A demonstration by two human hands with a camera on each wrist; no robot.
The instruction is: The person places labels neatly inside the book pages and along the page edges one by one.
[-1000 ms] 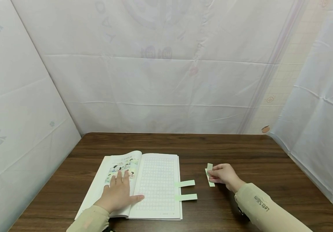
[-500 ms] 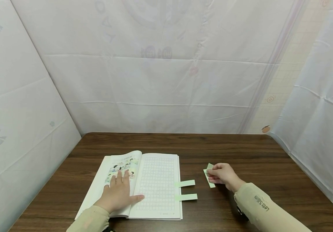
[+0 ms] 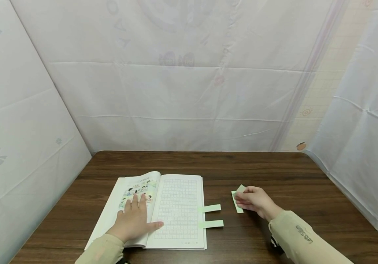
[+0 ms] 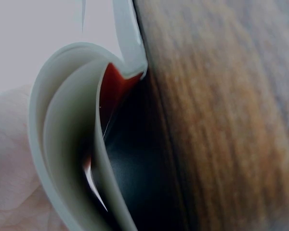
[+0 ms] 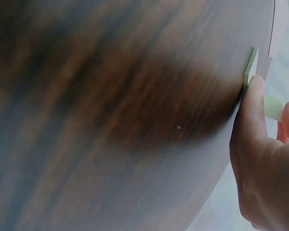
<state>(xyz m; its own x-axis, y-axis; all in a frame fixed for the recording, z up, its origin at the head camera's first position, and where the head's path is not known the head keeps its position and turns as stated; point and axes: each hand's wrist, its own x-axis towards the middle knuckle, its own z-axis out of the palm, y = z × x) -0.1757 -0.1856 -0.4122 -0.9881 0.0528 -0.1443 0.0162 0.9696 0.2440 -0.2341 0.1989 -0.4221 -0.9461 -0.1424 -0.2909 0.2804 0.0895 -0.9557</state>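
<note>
An open book (image 3: 175, 234) lies on the table, with a picture page on the left and a grid page on the right. My left hand (image 3: 132, 223) rests on it, fingers spread over the picture page and thumb on the grid page. Two pale green sticky strips, one farther back (image 3: 211, 208) and one nearer (image 3: 212, 224), stick out past the right page edge. To the book's right, my right hand (image 3: 256, 201) pinches a green sticky strip (image 5: 273, 107) and touches a narrow sticky-note pad (image 3: 237, 207). Whether the strip still adheres to the pad is hidden.
A dark wooden table (image 3: 189, 161) carries everything. Pale printed cloth (image 3: 189, 95) hangs behind it and along both sides. The left wrist view shows the book's curled page edges (image 4: 62, 62) from close by.
The top end of the pinched strip has swung to the right. The pad has turned and shifted slightly under my right hand. My left hand stays in place on the book.
</note>
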